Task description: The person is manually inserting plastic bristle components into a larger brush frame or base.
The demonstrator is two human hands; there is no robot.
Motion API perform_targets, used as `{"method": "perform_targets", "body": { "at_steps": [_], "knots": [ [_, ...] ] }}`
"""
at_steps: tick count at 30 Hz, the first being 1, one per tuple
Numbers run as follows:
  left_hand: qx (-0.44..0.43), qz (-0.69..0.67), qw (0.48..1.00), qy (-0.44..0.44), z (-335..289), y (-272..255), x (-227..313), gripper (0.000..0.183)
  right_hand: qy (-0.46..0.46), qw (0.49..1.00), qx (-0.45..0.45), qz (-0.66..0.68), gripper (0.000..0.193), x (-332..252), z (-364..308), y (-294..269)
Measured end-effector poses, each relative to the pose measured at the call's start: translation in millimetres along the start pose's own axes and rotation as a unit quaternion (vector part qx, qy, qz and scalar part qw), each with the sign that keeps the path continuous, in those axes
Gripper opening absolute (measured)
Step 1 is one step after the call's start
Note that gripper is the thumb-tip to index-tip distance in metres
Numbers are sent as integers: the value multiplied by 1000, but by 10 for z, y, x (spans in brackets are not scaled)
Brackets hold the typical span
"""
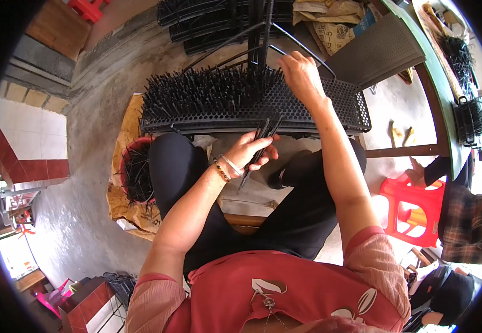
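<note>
My left hand [248, 151] is closed around a small bundle of thin black rods [262, 131], held in front of a long black perforated rack [343, 102]. Many short black rods [196, 91] stand upright in the holes over the rack's left and middle part; the holes toward its right end show bare. Over the rack, right of its upright black post [258, 41], my right hand [303, 77] has its fingertips drawn together. Whatever they may pinch is too small or hidden to make out.
Beside my left knee a red basket [124, 166] of loose black rods stands on brown paper sheeting [120, 194]. More filled black racks [196, 22] lie beyond. At right are a green-topped table [446, 77], a red plastic stool [413, 208] and another person [468, 227].
</note>
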State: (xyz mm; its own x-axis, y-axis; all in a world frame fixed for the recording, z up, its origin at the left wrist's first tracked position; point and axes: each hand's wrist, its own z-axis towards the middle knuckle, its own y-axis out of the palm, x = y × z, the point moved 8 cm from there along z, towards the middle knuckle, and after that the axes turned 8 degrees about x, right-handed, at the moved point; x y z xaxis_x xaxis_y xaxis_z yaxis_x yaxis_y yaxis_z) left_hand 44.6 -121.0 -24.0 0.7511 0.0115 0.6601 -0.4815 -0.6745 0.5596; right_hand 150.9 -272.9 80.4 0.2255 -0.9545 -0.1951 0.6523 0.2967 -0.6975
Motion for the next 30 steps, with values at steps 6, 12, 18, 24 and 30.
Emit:
{"method": "perform_targets", "body": {
  "at_steps": [6,12,18,24,30],
  "knots": [
    [3,-4,1000,11,-8,0,43,29,33,996,16,77,17,-44,-10,-135],
    [-2,-30,996,85,-39,-6,199,29,277,862,-299,302,32,-77,-403,-50],
    [5,-53,994,95,-41,-1,220,29,298,799,-320,413,25,-262,-542,12],
    [9,-55,995,80,2,-58,165,29,366,786,-184,464,23,45,-396,-59],
    [-10,-36,999,13,9,-22,29,31,288,903,54,315,18,328,-192,-331]
  ]
}}
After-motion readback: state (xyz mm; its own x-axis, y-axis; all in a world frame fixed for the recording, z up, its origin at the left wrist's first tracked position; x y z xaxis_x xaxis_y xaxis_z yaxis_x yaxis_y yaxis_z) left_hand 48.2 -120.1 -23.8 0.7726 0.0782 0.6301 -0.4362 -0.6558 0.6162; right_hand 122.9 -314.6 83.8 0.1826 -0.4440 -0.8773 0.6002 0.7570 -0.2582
